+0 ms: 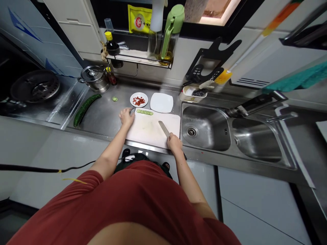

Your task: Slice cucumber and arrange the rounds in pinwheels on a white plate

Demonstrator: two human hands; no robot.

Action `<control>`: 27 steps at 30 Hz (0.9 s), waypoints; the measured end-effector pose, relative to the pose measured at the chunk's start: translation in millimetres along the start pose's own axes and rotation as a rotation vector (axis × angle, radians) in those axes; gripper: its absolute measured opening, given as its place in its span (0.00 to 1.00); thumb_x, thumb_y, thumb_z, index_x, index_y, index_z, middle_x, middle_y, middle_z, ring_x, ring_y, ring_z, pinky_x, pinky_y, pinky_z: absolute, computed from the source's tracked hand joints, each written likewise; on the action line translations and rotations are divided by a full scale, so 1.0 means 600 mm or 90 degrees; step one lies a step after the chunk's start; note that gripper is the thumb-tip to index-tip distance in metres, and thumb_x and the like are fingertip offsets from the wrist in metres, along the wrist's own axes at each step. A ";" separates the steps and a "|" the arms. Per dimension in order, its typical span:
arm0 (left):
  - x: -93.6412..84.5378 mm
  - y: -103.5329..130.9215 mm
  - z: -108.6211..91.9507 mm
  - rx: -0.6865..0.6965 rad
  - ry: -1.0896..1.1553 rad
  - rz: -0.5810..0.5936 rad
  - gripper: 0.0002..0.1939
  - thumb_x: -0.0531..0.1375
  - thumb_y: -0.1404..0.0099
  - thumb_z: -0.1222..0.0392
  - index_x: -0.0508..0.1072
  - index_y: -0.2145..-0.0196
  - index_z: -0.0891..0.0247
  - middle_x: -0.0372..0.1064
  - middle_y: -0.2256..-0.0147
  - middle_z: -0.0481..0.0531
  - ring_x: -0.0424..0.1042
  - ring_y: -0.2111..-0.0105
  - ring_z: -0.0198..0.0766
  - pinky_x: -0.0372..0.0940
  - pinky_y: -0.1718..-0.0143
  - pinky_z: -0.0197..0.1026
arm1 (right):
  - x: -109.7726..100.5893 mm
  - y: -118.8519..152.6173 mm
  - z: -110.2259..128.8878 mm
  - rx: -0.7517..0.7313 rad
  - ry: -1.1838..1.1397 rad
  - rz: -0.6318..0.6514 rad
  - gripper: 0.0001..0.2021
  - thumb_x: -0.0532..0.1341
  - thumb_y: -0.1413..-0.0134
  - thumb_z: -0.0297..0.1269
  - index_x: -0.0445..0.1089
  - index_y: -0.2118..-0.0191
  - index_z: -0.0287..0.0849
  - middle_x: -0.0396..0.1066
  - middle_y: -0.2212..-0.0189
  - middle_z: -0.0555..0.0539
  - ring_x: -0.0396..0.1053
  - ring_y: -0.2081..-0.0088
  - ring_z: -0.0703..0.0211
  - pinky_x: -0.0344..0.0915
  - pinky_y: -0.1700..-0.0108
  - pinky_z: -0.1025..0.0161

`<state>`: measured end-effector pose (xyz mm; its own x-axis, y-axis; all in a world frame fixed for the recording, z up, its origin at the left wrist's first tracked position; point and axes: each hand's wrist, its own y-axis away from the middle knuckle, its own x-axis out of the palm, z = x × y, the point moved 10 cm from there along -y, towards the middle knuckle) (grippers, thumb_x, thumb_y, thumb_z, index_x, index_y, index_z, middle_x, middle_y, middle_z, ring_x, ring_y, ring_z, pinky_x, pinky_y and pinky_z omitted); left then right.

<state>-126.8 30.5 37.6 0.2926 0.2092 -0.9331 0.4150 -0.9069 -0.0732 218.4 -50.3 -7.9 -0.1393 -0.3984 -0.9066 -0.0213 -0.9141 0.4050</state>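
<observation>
Steel counter; right hand grips straight-bladed knife.

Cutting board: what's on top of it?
The cutting board bears a row of green slices near its far edge. The right hand holds a knife over it. What the knife covers is hidden.

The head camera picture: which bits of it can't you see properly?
All in the head view:
Handle of the knife: mostly covered by the right hand.
Inside of the steel pot: hidden by its lid.
Red pieces: too small to tell what they are.
Yellow packet: right side hidden behind a bottle.
Teal cloth: cut off by the right edge.
</observation>
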 end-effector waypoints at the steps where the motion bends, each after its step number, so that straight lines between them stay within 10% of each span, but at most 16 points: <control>1: 0.013 0.007 -0.031 0.047 0.011 0.026 0.19 0.54 0.36 0.52 0.68 0.48 0.54 0.65 0.49 0.58 0.60 0.47 0.50 0.54 0.48 0.50 | 0.000 0.000 0.000 0.001 0.000 0.001 0.14 0.46 0.35 0.37 0.62 0.49 0.44 0.68 0.54 0.41 0.69 0.55 0.53 0.61 0.56 0.59; 10: 0.112 0.017 -0.179 0.204 0.032 0.153 0.17 0.54 0.37 0.58 0.71 0.51 0.58 0.68 0.54 0.59 0.63 0.51 0.51 0.53 0.49 0.51 | -0.006 0.006 0.002 0.012 0.005 0.011 0.15 0.45 0.34 0.37 0.61 0.48 0.44 0.68 0.54 0.40 0.68 0.54 0.53 0.61 0.57 0.60; 27: 0.127 -0.001 -0.222 0.265 -0.023 0.165 0.12 0.54 0.37 0.61 0.73 0.58 0.59 0.67 0.56 0.61 0.64 0.52 0.51 0.56 0.52 0.51 | -0.004 0.003 -0.001 0.012 -0.006 -0.007 0.14 0.44 0.34 0.37 0.61 0.48 0.45 0.69 0.55 0.42 0.69 0.55 0.52 0.62 0.56 0.59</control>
<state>9.9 95.8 13.3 0.3075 -0.0481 -0.9503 -0.0496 -0.9982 0.0345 219.3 -51.2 -5.2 -0.1485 -0.3873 -0.9099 -0.0409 -0.9169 0.3969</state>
